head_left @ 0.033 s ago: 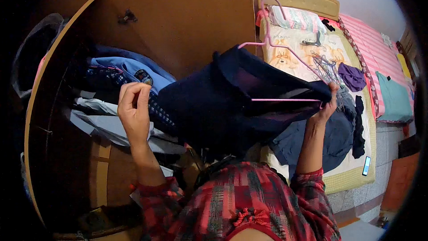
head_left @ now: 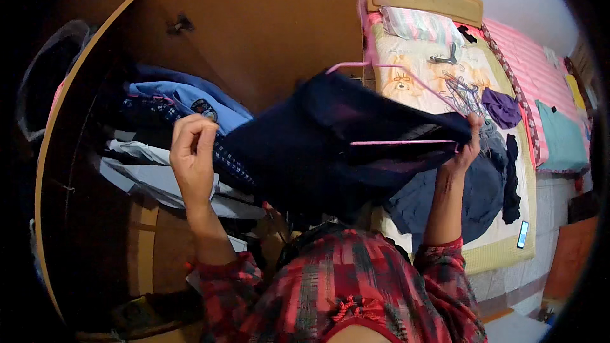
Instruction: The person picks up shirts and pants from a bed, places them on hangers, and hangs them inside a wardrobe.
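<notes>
A dark navy garment [head_left: 298, 133] hangs spread out before me on a pink clothes hanger [head_left: 406, 73], whose hook points up and away from me. My right hand [head_left: 469, 143] is closed around the hanger's right corner together with the cloth there. The hanger's bar shows through the garment's gaping opening. At the left, my left hand [head_left: 194, 152] is raised with thumb and fingertips pinched together; whatever is between them is too small or hidden. Just behind it lies a light blue garment with a round dark patch [head_left: 204, 109], inside the open wardrobe [head_left: 89, 114].
A brown wardrobe door [head_left: 254, 13] stands at the back. To the right, a bed [head_left: 489, 254] carries a pillow [head_left: 419, 25], several loose hangers [head_left: 464, 95], purple cloth [head_left: 502, 109], dark grey clothing [head_left: 470, 203] and a phone [head_left: 522, 235]. Folded green cloth [head_left: 559, 136] lies farther right.
The hanger's hook and top have swung slightly to the left. The garment's opening has narrowed as its cloth shifted. Both hands stay almost where they were.
</notes>
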A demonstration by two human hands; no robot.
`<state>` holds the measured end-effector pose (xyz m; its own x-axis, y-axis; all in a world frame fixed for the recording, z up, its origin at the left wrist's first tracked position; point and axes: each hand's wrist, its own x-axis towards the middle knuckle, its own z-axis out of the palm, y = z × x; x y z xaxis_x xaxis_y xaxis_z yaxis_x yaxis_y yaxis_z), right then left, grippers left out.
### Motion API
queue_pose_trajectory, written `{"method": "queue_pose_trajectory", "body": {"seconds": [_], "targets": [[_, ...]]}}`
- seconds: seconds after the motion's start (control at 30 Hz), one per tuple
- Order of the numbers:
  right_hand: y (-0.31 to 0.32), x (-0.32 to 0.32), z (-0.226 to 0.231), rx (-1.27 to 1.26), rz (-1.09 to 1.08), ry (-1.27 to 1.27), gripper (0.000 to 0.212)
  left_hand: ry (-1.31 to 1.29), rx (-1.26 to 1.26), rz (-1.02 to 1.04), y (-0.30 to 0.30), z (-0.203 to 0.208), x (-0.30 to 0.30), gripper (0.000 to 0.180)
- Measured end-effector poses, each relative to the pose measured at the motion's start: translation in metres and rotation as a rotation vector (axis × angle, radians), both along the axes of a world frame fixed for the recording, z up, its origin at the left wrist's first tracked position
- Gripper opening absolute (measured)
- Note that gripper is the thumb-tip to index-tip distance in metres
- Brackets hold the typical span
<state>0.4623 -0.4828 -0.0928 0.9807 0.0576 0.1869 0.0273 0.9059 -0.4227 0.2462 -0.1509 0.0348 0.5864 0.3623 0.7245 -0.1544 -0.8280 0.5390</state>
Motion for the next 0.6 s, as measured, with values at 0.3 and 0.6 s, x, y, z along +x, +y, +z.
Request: {"method": "queue_pose_trajectory", "body": {"seconds": [0.3,0.6], "targets": [[0.022,-0.023,0.024,-0.019,-0.002,-0.222,0.023,0.395,0.180,0.012,-0.040,-0.015,0.018,0.025],[0.002,-0.016,0.037,0.003,0.045,-0.381,0.024,0.486,0.120,-0.187,-0.019,-0.016,0.022,0.015]]}}
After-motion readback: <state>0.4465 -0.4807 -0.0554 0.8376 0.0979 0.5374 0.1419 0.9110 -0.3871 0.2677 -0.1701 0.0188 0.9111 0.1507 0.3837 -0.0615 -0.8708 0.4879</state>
